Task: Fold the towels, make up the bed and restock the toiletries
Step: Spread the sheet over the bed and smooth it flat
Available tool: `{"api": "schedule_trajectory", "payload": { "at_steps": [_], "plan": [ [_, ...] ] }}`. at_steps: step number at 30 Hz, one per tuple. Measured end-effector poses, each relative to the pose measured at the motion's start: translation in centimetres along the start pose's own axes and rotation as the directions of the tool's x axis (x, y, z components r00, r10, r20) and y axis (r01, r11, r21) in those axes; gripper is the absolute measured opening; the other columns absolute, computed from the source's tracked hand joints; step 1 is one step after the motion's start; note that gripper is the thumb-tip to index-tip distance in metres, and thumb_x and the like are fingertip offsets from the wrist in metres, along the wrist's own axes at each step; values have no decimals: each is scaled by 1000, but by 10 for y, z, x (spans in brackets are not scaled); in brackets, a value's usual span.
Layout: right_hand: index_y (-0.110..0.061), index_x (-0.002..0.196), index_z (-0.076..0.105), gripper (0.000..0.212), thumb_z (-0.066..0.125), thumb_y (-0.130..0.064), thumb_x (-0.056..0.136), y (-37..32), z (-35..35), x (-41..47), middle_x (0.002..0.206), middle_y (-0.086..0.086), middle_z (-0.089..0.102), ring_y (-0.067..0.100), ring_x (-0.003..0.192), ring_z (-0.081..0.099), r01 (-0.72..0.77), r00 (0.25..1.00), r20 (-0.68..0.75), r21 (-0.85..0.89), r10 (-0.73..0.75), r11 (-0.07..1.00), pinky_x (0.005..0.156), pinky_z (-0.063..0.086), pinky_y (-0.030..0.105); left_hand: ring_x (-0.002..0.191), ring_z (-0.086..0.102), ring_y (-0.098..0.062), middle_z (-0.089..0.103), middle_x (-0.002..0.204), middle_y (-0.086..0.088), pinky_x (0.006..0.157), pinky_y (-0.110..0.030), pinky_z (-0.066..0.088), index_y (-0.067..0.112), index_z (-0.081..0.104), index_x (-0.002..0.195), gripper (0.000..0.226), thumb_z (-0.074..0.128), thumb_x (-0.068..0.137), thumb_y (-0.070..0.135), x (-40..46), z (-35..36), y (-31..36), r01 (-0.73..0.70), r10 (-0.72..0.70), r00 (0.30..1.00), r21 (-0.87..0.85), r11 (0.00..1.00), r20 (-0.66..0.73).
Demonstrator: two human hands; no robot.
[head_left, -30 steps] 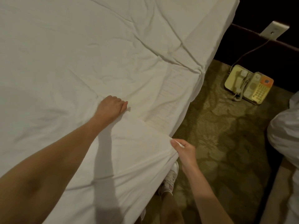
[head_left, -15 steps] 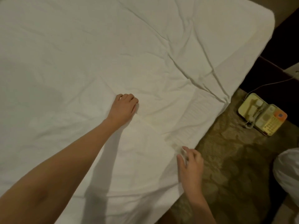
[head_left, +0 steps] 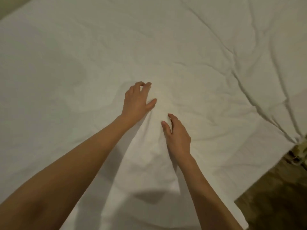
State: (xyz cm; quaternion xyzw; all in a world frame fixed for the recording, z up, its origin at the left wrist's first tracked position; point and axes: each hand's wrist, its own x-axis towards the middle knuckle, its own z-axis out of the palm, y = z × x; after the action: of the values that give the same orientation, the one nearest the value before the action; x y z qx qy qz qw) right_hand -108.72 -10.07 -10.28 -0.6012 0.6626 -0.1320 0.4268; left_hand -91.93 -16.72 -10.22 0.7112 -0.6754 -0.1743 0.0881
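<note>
A white sheet (head_left: 83, 63) covered the bed (head_left: 259, 176) and filled nearly the whole view, spread flat from the far edge down to the near one. It was creased throughout: soft shallow wrinkles on the left, and on the right several deep folds that ran together toward the bed's right corner, where the cloth bunched tightly. A slightly raised, paler ridge of cloth lay in the middle of the sheet.

At the lower right, beyond the side of the bed, a dark patterned carpet (head_left: 274, 205) showed as a wedge of floor.

Two bare forearms reached in from the bottom of the view and cast shadows on the sheet below them. The left hand (head_left: 137, 101) rested on the sheet just left of the middle ridge, palm down, its fingers loosely bent with the tips on the cloth and the thumb stretched out to the right; it gripped nothing. The right hand (head_left: 178, 137) lay nearer and to the right of the ridge, palm down on the sheet, its fingers straight and pointing away and leftward, thumb alongside, clasping nothing. The two hands were close together but not touching, with the ridge between them.
</note>
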Motion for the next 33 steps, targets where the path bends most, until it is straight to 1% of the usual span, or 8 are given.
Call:
{"api": "schedule_trajectory", "payload": {
  "at_steps": [3,9,12,17,21,26,29,33],
  "plan": [
    [-22,140,38,50,40,-47,97,-8,1,20,133,-1,51,16,121,48,-5,999,38,0,5,1000,93,38,30,91,57,-21,57,104,0,73,-32,40,19,45,116,42,57,88,48,10,-9,-4,261,-243,963,-180,948,115],
    [-24,139,40,51,39,-50,95,-8,-1,31,131,-3,51,16,119,49,-21,995,102,-38,24,999,90,37,27,110,57,-33,60,119,-18,91,-44,45,-1,57,116,78,55,80,67,23,-8,-2,390,-311,880,-172,904,359],
    [-27,138,41,50,40,-52,94,-8,-5,29,131,-4,51,15,119,49,-11,994,113,-25,14,1000,91,37,27,92,63,-31,66,94,-13,77,-36,47,3,66,99,53,69,79,52,33,-9,3,454,-284,862,-391,800,420],
    [-28,132,43,53,41,-60,90,-14,-13,19,125,-5,59,20,114,55,-69,988,142,26,65,997,92,37,31,47,41,-2,49,56,6,47,-15,32,4,53,64,29,69,85,17,43,-42,-2,413,-356,906,-657,630,227],
    [-12,127,50,63,41,-61,89,-14,-18,16,114,7,66,30,108,58,-95,981,159,-108,111,990,88,39,33,54,34,-12,35,61,-5,50,-23,28,9,46,65,30,68,85,16,41,-51,-5,359,-381,913,-733,578,147],
    [-15,105,57,58,41,-66,85,1,-17,21,96,6,69,31,94,62,-128,981,128,-134,145,983,78,42,35,53,33,-15,35,55,-1,56,-28,25,15,40,54,44,73,80,28,52,-27,-10,379,-373,917,-604,701,142],
    [-18,110,55,58,39,-67,86,14,-26,19,97,3,68,27,92,62,-96,973,186,-223,139,970,73,39,31,57,34,-17,33,57,0,54,-31,20,19,32,57,50,63,85,47,60,-15,-12,305,-295,952,-269,914,75],
    [-17,108,57,61,36,-70,85,23,-26,19,102,5,68,28,95,62,-42,968,220,-345,124,938,73,38,32,63,41,-21,37,59,1,57,-33,23,18,29,60,49,49,93,48,59,1,-10,270,-270,963,-41,962,-6]
  ]
}}
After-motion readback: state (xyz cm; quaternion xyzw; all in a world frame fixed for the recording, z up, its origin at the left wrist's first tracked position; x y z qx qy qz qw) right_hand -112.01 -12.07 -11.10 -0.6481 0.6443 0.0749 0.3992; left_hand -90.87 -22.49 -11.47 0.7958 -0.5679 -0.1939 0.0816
